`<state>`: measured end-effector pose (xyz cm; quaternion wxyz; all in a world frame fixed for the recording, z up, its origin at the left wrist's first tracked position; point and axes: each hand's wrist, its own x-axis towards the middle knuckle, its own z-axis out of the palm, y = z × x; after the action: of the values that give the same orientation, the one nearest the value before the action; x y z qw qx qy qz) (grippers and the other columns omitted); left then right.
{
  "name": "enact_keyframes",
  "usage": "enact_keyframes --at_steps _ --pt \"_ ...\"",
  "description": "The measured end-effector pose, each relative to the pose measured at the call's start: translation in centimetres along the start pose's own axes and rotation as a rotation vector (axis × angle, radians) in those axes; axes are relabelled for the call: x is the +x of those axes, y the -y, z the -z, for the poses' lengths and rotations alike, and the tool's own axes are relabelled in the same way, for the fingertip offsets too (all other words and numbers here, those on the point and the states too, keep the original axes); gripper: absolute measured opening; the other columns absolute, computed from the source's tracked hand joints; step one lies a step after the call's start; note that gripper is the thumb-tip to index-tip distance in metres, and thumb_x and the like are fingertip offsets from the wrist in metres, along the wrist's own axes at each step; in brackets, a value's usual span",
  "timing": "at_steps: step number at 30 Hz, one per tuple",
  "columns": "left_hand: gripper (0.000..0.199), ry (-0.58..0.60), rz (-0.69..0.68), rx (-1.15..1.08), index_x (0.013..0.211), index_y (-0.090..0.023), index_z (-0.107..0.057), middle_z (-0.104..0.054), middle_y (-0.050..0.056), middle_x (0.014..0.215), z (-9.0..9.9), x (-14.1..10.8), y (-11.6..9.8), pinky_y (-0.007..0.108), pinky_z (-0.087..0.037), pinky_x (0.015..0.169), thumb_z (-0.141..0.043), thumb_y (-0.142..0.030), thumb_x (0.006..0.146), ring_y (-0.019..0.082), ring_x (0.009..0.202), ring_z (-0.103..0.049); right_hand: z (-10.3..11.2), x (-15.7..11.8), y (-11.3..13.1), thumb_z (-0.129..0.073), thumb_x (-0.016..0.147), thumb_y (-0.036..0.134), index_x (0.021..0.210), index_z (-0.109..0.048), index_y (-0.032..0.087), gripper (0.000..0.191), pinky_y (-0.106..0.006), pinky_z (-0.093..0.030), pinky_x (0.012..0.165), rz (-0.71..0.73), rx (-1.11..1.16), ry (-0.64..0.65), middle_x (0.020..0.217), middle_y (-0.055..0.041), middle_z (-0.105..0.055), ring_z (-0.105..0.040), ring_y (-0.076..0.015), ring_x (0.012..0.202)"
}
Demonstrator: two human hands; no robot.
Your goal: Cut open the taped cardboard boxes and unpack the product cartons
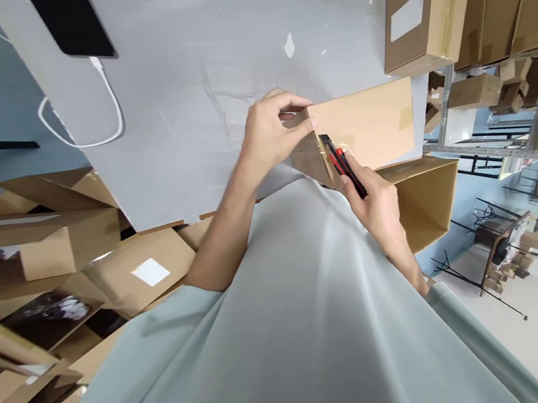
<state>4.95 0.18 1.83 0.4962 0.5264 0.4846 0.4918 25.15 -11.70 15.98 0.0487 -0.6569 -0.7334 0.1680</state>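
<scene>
A closed cardboard box (368, 124) lies at the table's near right edge, with tape on its surface. My left hand (271, 128) holds the box's left corner between thumb and fingers. In my right hand (373, 200) is a red and black box cutter (342, 163), its tip by the taped edge of the box, just below my left thumb. Whether the blade touches the cardboard cannot be made out.
The grey table (161, 110) bears a black phone (72, 22) with a white cable (118, 109) and a taller labelled box (426, 6). An open box (424, 206) stands below its right edge. More cartons (142, 266) are piled at the lower left. Metal shelving (471, 146) is at the right.
</scene>
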Motion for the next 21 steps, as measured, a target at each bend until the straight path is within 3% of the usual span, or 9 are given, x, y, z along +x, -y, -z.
enact_keyframes --at_steps 6,13,16,21 --pt "0.034 -0.009 0.017 -0.05 0.116 -0.027 -0.081 -0.077 0.003 0.115 -0.3 0.2 0.3 0.053 -0.067 0.116 -0.095 -0.022 0.086 0.03 0.121 -0.077 0.2 -0.4 0.8 -0.048 0.121 0.038 0.174 -0.059 0.035 0.055 -0.033 -0.062 0.081 -0.007 -0.072 0.021 0.115 -0.0077 -0.085 -0.081 -0.0264 0.096" --pt "0.028 -0.054 0.094 -0.094 0.117 -0.026 -0.08 -0.073 0.004 0.116 -0.8 0.0 0.8 0.055 -0.065 0.12 -0.092 -0.025 0.091 0.032 0.13 -0.075 -1.8 -0.8 3.1 -0.045 0.118 0.027 0.18 -0.052 0.033 0.062 -0.033 -0.057 0.062 -0.086 -0.218 -0.021 0.105 -0.0124 -0.079 -0.071 -0.0236 0.071" --pt "0.03 -0.056 0.054 -0.073 0.119 -0.027 -0.082 -0.076 0.004 0.119 -0.8 -0.2 0.5 0.052 -0.066 0.119 -0.093 -0.027 0.091 0.031 0.127 -0.077 -1.7 -0.4 4.4 -0.047 0.114 0.018 0.18 -0.05 0.034 0.068 -0.033 -0.057 0.061 -0.094 -0.31 0.034 0.107 -0.0131 -0.077 -0.073 -0.0238 0.075" --pt "0.026 -0.072 -0.002 -0.023 0.118 -0.031 -0.085 -0.082 0.004 0.12 -1.1 -1.0 -0.3 0.046 -0.071 0.112 -0.091 -0.032 0.092 0.028 0.118 -0.08 1.3 -1.4 6.8 -0.052 0.108 0.008 0.182 -0.046 0.032 0.079 -0.026 -0.05 0.058 -0.102 -0.61 0.252 0.11 -0.01 -0.076 -0.072 -0.0181 0.077"
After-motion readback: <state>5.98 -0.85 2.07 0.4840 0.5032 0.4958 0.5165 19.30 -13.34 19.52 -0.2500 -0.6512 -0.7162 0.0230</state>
